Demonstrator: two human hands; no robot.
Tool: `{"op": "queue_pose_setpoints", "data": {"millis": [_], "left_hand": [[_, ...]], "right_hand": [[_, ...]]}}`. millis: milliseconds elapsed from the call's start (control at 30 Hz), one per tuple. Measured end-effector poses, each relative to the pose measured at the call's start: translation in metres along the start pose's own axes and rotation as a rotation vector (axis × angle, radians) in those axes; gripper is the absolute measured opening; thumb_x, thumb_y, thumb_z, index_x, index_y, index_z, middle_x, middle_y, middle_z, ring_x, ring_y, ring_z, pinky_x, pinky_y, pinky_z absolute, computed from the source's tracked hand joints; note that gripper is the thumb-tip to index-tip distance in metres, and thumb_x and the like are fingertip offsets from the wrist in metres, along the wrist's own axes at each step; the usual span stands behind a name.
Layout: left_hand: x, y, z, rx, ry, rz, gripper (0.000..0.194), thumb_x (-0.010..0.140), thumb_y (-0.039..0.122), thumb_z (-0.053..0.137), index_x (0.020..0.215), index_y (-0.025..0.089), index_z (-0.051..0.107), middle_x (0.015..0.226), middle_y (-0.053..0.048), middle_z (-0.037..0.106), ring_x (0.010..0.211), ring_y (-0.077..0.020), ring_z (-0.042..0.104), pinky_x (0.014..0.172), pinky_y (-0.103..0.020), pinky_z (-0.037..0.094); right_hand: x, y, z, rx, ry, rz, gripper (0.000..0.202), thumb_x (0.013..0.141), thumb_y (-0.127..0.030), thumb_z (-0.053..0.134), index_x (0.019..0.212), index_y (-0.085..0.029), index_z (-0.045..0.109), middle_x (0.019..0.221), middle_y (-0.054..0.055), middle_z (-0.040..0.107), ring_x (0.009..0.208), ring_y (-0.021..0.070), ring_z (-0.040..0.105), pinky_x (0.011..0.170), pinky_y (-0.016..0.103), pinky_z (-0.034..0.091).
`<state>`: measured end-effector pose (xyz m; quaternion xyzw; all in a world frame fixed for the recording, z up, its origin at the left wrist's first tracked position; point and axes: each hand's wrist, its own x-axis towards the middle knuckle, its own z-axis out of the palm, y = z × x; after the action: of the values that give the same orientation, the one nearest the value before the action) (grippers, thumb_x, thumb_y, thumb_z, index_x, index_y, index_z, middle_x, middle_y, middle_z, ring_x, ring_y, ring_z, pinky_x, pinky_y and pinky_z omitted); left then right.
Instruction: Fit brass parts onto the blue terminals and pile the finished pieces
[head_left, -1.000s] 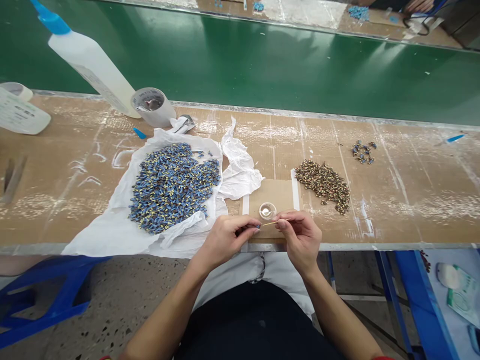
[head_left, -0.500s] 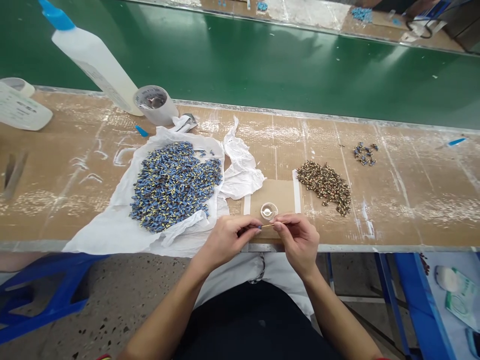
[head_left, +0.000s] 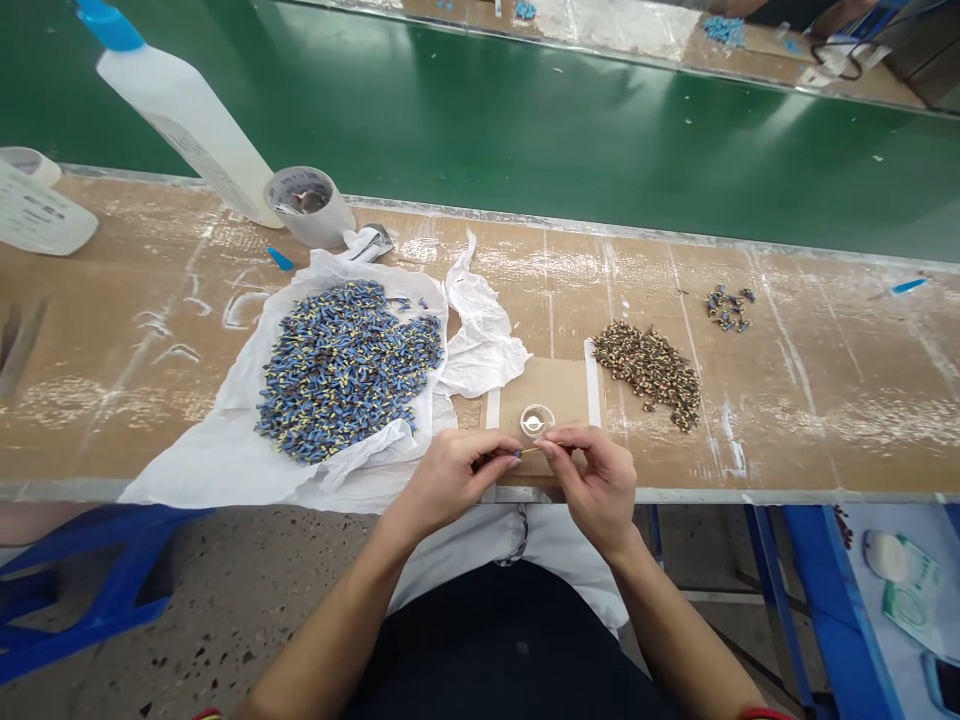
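Between thumb and fingers, my left hand [head_left: 457,470] pinches a small blue piece [head_left: 517,454] near the table's front edge. My right hand [head_left: 596,475] is closed on a thin, light-coloured stick [head_left: 530,449], whose end reaches to the blue piece. Just behind my fingertips a small round clear dish [head_left: 536,420] with something white in it stands on a cardboard pad [head_left: 555,385]. Left of my hands, a large heap of small blue and yellow pieces [head_left: 349,370] lies on white paper [head_left: 225,450]. A smaller heap of brownish pieces [head_left: 649,370] lies to the right.
A tall white bottle with a blue cap [head_left: 187,120] leans behind the heap, beside a tape roll [head_left: 311,205]. A second bottle [head_left: 41,215] is at far left. Crumpled white paper [head_left: 484,335] lies behind the pad. Several loose pieces [head_left: 729,308] lie at right. A green surface [head_left: 480,130] runs behind.
My right hand has shifted slightly left along the thin stick, closer to the blue piece. The left hand stays nearly in place. The view has moved a little.
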<state>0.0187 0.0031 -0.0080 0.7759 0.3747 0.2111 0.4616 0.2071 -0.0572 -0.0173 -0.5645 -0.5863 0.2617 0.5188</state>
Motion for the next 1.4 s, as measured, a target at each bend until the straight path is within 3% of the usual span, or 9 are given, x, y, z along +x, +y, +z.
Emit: {"op": "queue_pose_setpoints", "data": {"millis": [333,500,700,800,900,1000,1100,1267,1400], "left_hand": [[0.000,-0.003,-0.001,-0.006,-0.012,0.011,0.013,0.093,0.019,0.059,0.098,0.018,0.072,0.087,-0.001,0.074,0.073,-0.0124,0.065,0.068,-0.020,0.046],[0.000,-0.004,-0.001,-0.017,-0.013,0.017,0.013,0.093,0.018,0.060,0.098,0.018,0.072,0.088,0.000,0.074,0.073,-0.0116,0.065,0.068,-0.019,0.046],[-0.001,-0.009,-0.001,-0.030,0.017,0.008,0.010,0.093,0.019,0.062,0.094,0.018,0.071,0.087,0.001,0.074,0.072,-0.0103,0.064,0.067,-0.018,0.046],[-0.001,-0.009,-0.001,-0.049,0.006,-0.013,0.010,0.093,0.022,0.062,0.095,0.019,0.071,0.087,0.001,0.074,0.069,-0.0095,0.063,0.065,-0.018,0.046],[-0.001,-0.008,-0.001,-0.075,-0.002,-0.034,0.012,0.093,0.023,0.061,0.095,0.019,0.072,0.087,0.001,0.074,0.068,-0.0095,0.063,0.064,-0.018,0.047],[-0.001,-0.009,-0.001,-0.087,0.000,-0.038,0.013,0.093,0.024,0.061,0.096,0.018,0.072,0.088,0.000,0.074,0.070,-0.0104,0.064,0.065,-0.019,0.048],[-0.001,-0.011,-0.001,-0.073,0.008,-0.045,0.013,0.093,0.027,0.062,0.096,0.019,0.072,0.087,-0.001,0.074,0.067,-0.0099,0.063,0.063,-0.018,0.048],[0.000,-0.016,-0.001,-0.072,0.005,-0.062,0.014,0.093,0.029,0.062,0.096,0.019,0.072,0.084,0.000,0.073,0.064,-0.0092,0.061,0.060,-0.018,0.047],[0.000,-0.016,-0.001,-0.073,0.001,-0.063,0.016,0.093,0.031,0.061,0.096,0.019,0.071,0.083,0.000,0.073,0.063,-0.0097,0.061,0.060,-0.018,0.048]], "right_hand": [[0.010,-0.009,-0.002,-0.014,-0.110,-0.020,0.005,0.093,-0.021,0.061,0.090,-0.025,0.062,0.087,0.004,0.072,0.076,0.0181,0.067,0.064,0.032,0.051],[0.014,-0.011,-0.005,0.042,-0.156,0.014,0.005,0.093,-0.021,0.062,0.089,-0.024,0.063,0.085,0.003,0.071,0.077,0.0173,0.067,0.069,0.032,0.052],[0.023,-0.001,-0.018,0.181,0.017,0.048,0.004,0.092,-0.021,0.064,0.088,-0.023,0.065,0.089,0.004,0.068,0.089,0.0190,0.066,0.075,0.033,0.052],[0.027,0.008,-0.019,0.098,0.078,0.020,0.006,0.092,-0.023,0.064,0.086,-0.022,0.066,0.093,0.005,0.065,0.093,0.0196,0.064,0.074,0.032,0.052],[0.027,0.013,-0.014,-0.026,-0.003,-0.013,0.005,0.092,-0.024,0.063,0.090,-0.022,0.068,0.099,0.007,0.063,0.094,0.0202,0.063,0.073,0.033,0.052],[0.024,0.014,-0.015,-0.125,-0.077,-0.048,0.016,0.093,-0.026,0.063,0.108,-0.023,0.066,0.111,0.010,0.063,0.104,0.0229,0.061,0.079,0.036,0.053],[0.021,0.015,-0.034,-0.242,-0.016,-0.053,0.022,0.094,-0.028,0.060,0.116,-0.022,0.063,0.113,0.011,0.063,0.102,0.0229,0.062,0.081,0.037,0.052],[0.011,0.032,-0.088,-0.532,0.214,0.109,0.016,0.097,-0.031,0.055,0.101,-0.020,0.066,0.094,0.007,0.067,0.080,0.0196,0.062,0.070,0.033,0.049],[0.008,0.046,-0.110,-0.646,0.143,0.186,0.019,0.096,-0.033,0.055,0.103,-0.020,0.067,0.092,0.005,0.068,0.077,0.0188,0.062,0.070,0.033,0.049]]}}
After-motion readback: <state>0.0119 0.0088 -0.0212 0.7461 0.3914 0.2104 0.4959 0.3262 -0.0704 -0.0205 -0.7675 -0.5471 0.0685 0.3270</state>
